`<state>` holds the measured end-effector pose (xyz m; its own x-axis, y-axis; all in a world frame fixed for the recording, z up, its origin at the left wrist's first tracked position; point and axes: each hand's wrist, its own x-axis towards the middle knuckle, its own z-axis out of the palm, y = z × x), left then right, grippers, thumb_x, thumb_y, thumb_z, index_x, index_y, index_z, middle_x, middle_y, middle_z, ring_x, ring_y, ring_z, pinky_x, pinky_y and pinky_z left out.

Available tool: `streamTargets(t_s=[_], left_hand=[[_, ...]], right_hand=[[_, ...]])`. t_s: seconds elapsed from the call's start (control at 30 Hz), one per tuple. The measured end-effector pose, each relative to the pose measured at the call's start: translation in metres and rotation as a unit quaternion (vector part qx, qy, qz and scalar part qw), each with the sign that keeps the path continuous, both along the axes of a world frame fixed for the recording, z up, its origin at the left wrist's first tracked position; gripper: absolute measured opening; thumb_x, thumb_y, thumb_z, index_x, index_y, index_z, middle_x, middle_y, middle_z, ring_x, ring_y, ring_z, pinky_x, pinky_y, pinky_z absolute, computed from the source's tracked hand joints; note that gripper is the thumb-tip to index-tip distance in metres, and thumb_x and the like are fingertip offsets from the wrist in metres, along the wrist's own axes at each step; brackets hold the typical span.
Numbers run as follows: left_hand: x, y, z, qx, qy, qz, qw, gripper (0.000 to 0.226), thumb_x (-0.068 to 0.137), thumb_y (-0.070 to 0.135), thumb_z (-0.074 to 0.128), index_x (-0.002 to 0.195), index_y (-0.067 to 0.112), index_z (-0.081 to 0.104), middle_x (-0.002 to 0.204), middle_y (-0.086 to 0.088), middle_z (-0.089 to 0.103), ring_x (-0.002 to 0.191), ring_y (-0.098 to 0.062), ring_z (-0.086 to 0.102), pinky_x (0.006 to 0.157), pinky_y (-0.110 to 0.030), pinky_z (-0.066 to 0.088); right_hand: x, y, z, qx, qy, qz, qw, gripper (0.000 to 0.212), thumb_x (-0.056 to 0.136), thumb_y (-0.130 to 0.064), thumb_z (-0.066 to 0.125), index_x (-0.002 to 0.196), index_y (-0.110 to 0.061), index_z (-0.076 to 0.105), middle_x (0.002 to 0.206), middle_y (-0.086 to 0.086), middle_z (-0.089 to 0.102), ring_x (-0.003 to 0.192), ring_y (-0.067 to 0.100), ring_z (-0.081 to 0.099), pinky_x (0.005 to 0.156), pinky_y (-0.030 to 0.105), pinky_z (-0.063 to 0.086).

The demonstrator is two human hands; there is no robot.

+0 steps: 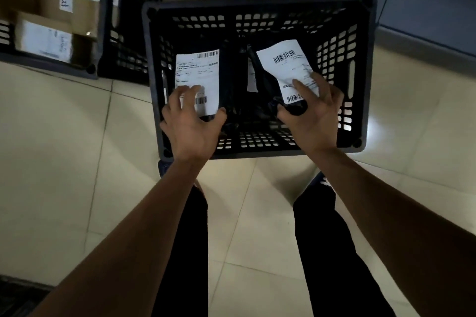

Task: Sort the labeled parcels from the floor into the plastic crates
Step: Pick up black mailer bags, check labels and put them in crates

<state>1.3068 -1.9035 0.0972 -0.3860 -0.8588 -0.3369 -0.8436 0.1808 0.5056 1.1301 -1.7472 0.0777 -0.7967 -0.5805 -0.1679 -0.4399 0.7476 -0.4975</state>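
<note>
We stand on the pale tiled floor [59, 152] over a black plastic crate [371, 72] whose slotted walls open straight below us, while a second crate [128, 41] at the upper left sits just beside it, apart from it by a narrow gap, and already holds cardboard boxes [49, 8] with white labels. Both our arms reach down into the near crate, each hand with one dark poly-bag parcel over its interior. Our left hand [192, 123] curls its fingers and thumb round the lower end of the left parcel [203, 80], label up and roughly square to the crate; our right hand [313, 113] pinches the right parcel [286, 69] at its lower end, the label tilted toward the middle. Whether either bag already rests on the crate's bottom we cannot tell — the interior is too dark. A smaller white tag [252, 76] shows between the two. To finish this placement well, we judge it best to lower both bags until they lie flat and side by side, keep the labels facing up and unfolded so the barcodes stay readable, and loosen our fingers only once the soft bags are supported — otherwise they may slump and fold over.
</note>
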Motion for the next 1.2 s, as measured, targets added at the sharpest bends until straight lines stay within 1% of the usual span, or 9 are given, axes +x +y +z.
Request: streamTargets(t_s=[0.1,0.3,0.4,0.53,0.63,0.77,0.87,1.03,1.2], left_hand=[[-0.002,-0.009,-0.033,-0.011,-0.009,-0.011,1.000,0.062,0.082,0.052,0.070,0.137,0.028,0.055,0.150,0.000,0.042,0.136,-0.030,0.040,0.107,-0.048,0.032],[-0.003,-0.019,-0.078,-0.025,-0.020,-0.039,0.999,0.065,0.085,0.055,0.066,0.142,0.029,0.049,0.155,-0.002,0.037,0.141,-0.031,0.034,0.110,-0.059,0.034],[-0.008,-0.022,-0.096,-0.018,-0.064,-0.060,0.996,0.071,0.087,0.055,0.064,0.149,0.030,0.043,0.163,-0.003,0.026,0.145,-0.037,0.027,0.112,-0.063,0.030],[-0.019,-0.029,-0.111,0.007,-0.110,-0.075,0.991,0.076,0.091,0.057,0.060,0.157,0.034,0.032,0.171,0.002,0.004,0.149,-0.041,0.016,0.114,-0.065,0.026],[-0.026,-0.032,-0.117,0.021,-0.136,-0.094,0.986,0.075,0.097,0.058,0.053,0.161,0.037,0.020,0.172,0.003,-0.009,0.151,-0.044,0.009,0.116,-0.067,0.023],[-0.025,-0.032,-0.121,0.035,-0.178,-0.132,0.975,0.078,0.100,0.063,0.043,0.162,0.039,0.003,0.169,0.003,-0.024,0.153,-0.045,0.004,0.117,-0.067,0.025],[-0.021,-0.032,-0.124,0.058,-0.183,-0.156,0.969,0.087,0.096,0.070,0.043,0.162,0.039,-0.004,0.166,0.004,-0.032,0.153,-0.046,0.001,0.119,-0.066,0.023],[-0.015,-0.039,-0.127,0.078,-0.194,-0.192,0.959,0.096,0.094,0.063,0.056,0.161,0.041,-0.008,0.165,0.006,-0.035,0.152,-0.048,0.004,0.118,-0.066,0.025],[-0.023,-0.044,-0.128,0.067,-0.209,-0.213,0.952,0.093,0.097,0.060,0.056,0.161,0.039,-0.008,0.165,0.005,-0.035,0.151,-0.048,0.007,0.117,-0.065,0.028]], right_hand=[[-0.003,-0.006,-0.029,0.003,0.005,0.005,1.000,0.057,0.076,-0.047,0.074,0.127,-0.023,0.069,0.148,0.002,0.049,0.128,0.037,0.040,0.083,0.036,0.048],[0.001,-0.019,-0.063,0.027,0.004,0.008,1.000,0.061,0.076,-0.049,0.071,0.132,-0.024,0.064,0.153,0.004,0.043,0.133,0.039,0.036,0.088,0.048,0.054],[0.007,-0.034,-0.072,0.060,-0.034,-0.014,0.998,0.068,0.082,-0.050,0.074,0.143,-0.029,0.053,0.162,0.003,0.028,0.139,0.039,0.027,0.090,0.045,0.054],[0.022,-0.057,-0.081,0.113,-0.118,-0.012,0.986,0.076,0.092,-0.052,0.067,0.157,-0.034,0.031,0.170,0.002,-0.002,0.148,0.038,0.009,0.108,0.047,0.043],[0.034,-0.060,-0.089,0.112,-0.157,0.017,0.981,0.075,0.096,-0.052,0.061,0.159,-0.035,0.024,0.170,-0.001,-0.011,0.151,0.034,0.002,0.109,0.046,0.042],[0.033,-0.051,-0.095,0.141,-0.147,0.060,0.977,0.063,0.103,-0.040,0.054,0.159,-0.037,0.025,0.170,-0.003,-0.014,0.155,0.032,0.003,0.111,0.049,0.041],[0.028,-0.045,-0.098,0.172,-0.156,0.106,0.967,0.070,0.103,-0.027,0.051,0.161,-0.037,0.014,0.168,-0.003,-0.023,0.157,0.033,-0.006,0.118,0.052,0.036],[0.024,-0.054,-0.102,0.220,-0.164,0.141,0.951,0.078,0.100,-0.018,0.051,0.161,-0.040,0.006,0.166,0.000,-0.030,0.157,0.034,-0.009,0.116,0.052,0.038],[0.023,-0.066,-0.102,0.250,-0.186,0.136,0.940,0.089,0.095,-0.012,0.054,0.159,-0.044,0.001,0.162,-0.004,-0.037,0.157,0.033,-0.011,0.113,0.054,0.040]])
